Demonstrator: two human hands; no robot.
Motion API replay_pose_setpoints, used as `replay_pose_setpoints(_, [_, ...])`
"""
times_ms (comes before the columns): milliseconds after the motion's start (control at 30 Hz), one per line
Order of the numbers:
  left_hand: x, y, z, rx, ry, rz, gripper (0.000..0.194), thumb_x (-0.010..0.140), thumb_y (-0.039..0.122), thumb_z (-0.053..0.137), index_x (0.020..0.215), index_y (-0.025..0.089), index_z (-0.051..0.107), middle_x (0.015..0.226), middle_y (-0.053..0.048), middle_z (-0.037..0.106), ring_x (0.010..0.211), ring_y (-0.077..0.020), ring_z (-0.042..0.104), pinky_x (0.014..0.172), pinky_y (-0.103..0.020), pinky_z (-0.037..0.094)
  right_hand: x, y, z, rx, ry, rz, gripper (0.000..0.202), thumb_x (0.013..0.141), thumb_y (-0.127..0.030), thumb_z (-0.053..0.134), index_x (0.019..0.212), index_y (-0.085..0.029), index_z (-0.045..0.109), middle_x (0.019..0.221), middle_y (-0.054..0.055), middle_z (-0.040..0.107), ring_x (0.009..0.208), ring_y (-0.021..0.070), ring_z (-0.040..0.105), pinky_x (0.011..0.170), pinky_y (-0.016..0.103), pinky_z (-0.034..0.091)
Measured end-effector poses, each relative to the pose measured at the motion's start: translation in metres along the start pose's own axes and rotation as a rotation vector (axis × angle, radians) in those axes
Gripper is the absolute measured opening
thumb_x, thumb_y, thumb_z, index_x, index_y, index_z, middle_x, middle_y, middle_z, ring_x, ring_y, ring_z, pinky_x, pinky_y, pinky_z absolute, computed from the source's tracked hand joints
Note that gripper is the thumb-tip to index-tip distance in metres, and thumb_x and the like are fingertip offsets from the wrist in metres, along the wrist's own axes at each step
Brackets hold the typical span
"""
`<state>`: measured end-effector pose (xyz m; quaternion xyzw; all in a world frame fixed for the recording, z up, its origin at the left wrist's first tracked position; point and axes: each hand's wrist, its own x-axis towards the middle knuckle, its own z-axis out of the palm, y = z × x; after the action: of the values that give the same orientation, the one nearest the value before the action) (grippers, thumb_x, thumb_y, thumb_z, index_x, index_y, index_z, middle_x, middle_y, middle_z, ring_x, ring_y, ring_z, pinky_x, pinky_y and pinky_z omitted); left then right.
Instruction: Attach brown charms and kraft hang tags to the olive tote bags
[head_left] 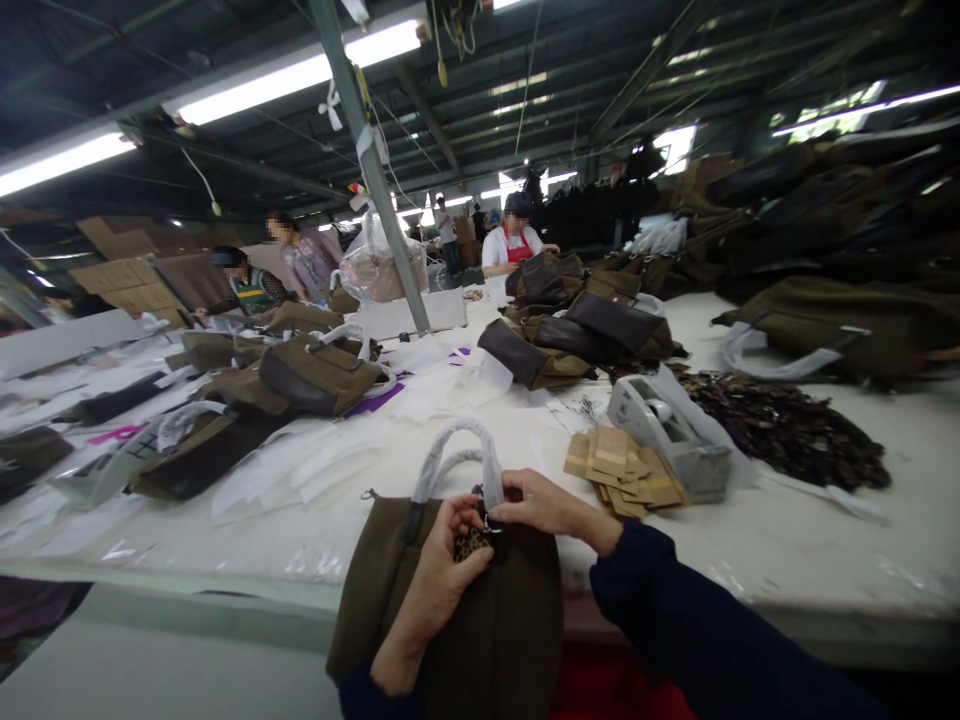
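Note:
An olive-green handbag [517, 610] stands upright at the table's front edge, close to me. Its two arched handles [454, 436] are wrapped in whitish film. My left hand [442, 570] lies against the bag's front, its fingers curled around a small leopard-print piece [471, 543], partly hidden by the fingers. With thumb and fingers closed, my right hand [541, 503] grips the lower end of the right side of the handle. A shiny metal bit [491, 524] shows between the two hands; its exact form is too small to tell.
Right of the bag are small brown paper packets [615, 465], a grey tape dispenser [671, 435] and a heap of dark brown pieces [795, 425]. More olive bags [319, 375] lie left, others [577, 320] behind. A slanted metal post [375, 180] rises beyond. Several people work farther back.

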<state>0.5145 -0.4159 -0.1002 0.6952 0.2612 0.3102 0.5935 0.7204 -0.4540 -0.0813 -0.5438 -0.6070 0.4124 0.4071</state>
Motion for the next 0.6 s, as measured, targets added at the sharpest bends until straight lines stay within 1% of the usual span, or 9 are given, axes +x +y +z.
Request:
replay_pose_setpoints(100, [-0.001, -0.001, 0.001, -0.048, 0.001, -0.016, 0.053, 0.08, 0.025, 0.069, 0.129, 0.024, 0.048, 0.103, -0.003, 0.056, 0.09, -0.0172, 0.054, 0.082, -0.03, 0.046, -0.001, 0.001, 0.001, 0.133, -0.021, -0.005, 0.019, 0.075, -0.026, 0.065, 0.088, -0.013, 0.067, 0.079, 0.0, 0.065, 0.072, 0.0149, 0.056, 0.067, 0.025, 0.041])
replay_pose_setpoints(167, [0.0, -0.001, 0.0, -0.065, 0.012, -0.044, 0.056, 0.083, 0.027, 0.067, 0.134, 0.026, 0.045, 0.107, -0.003, 0.053, 0.087, -0.0159, 0.053, 0.079, -0.03, 0.047, -0.002, 0.0, 0.0, 0.189, -0.054, -0.02, 0.019, 0.076, -0.027, 0.066, 0.089, -0.013, 0.067, 0.085, 0.001, 0.068, 0.077, 0.0165, 0.059, 0.072, 0.027, 0.044])
replay_pose_setpoints(233, [0.001, 0.001, -0.002, 0.011, 0.029, -0.034, 0.058, 0.084, 0.027, 0.066, 0.137, 0.028, 0.045, 0.112, -0.004, 0.051, 0.085, -0.0152, 0.052, 0.081, -0.031, 0.047, -0.003, 0.0, -0.002, 0.217, -0.087, -0.034, 0.02, 0.076, -0.028, 0.066, 0.089, -0.013, 0.066, 0.09, 0.003, 0.069, 0.082, 0.0175, 0.06, 0.077, 0.028, 0.045])
replay_pose_setpoints(300, [0.003, 0.007, -0.005, 0.177, 0.014, 0.012, 0.054, 0.083, 0.026, 0.066, 0.135, 0.029, 0.051, 0.114, -0.004, 0.052, 0.087, -0.0166, 0.052, 0.087, -0.033, 0.044, -0.004, -0.002, -0.003, 0.219, -0.106, -0.048, 0.021, 0.077, -0.029, 0.066, 0.09, -0.014, 0.067, 0.093, 0.003, 0.069, 0.084, 0.018, 0.061, 0.079, 0.029, 0.045])
replay_pose_setpoints(400, [0.006, 0.02, -0.008, 0.414, -0.064, 0.056, 0.039, 0.083, 0.024, 0.064, 0.122, 0.028, 0.061, 0.11, -0.005, 0.053, 0.092, -0.0207, 0.052, 0.087, -0.035, 0.042, -0.005, -0.001, -0.003, 0.2, -0.106, -0.061, 0.023, 0.078, -0.032, 0.066, 0.092, -0.014, 0.067, 0.094, 0.003, 0.069, 0.086, 0.0187, 0.061, 0.08, 0.029, 0.045])
replay_pose_setpoints(467, [0.007, 0.028, -0.009, 0.538, -0.07, 0.094, 0.026, 0.082, 0.025, 0.066, 0.108, 0.026, 0.065, 0.106, -0.005, 0.053, 0.097, -0.0236, 0.051, 0.088, -0.037, 0.041, -0.005, 0.001, 0.0, 0.169, -0.08, -0.064, 0.024, 0.079, -0.035, 0.066, 0.091, -0.014, 0.067, 0.093, 0.003, 0.068, 0.088, 0.0194, 0.061, 0.079, 0.029, 0.045])
replay_pose_setpoints(533, [0.008, 0.033, -0.007, 0.65, -0.056, 0.154, 0.012, 0.08, 0.025, 0.068, 0.092, 0.024, 0.064, 0.104, -0.005, 0.054, 0.101, -0.0259, 0.049, 0.091, -0.039, 0.038, -0.004, 0.005, 0.002, 0.112, -0.035, -0.066, 0.024, 0.081, -0.036, 0.064, 0.09, -0.014, 0.067, 0.09, 0.003, 0.068, 0.087, 0.0193, 0.06, 0.076, 0.028, 0.045])
replay_pose_setpoints(600, [0.008, 0.034, -0.005, 0.716, -0.069, 0.193, 0.006, 0.084, 0.026, 0.065, 0.083, 0.023, 0.06, 0.098, -0.005, 0.056, 0.099, -0.0261, 0.049, 0.089, -0.04, 0.037, -0.002, 0.008, 0.004, 0.017, 0.018, -0.055, 0.022, 0.083, -0.035, 0.063, 0.088, -0.014, 0.067, 0.085, 0.002, 0.066, 0.082, 0.0179, 0.058, 0.072, 0.026, 0.044])
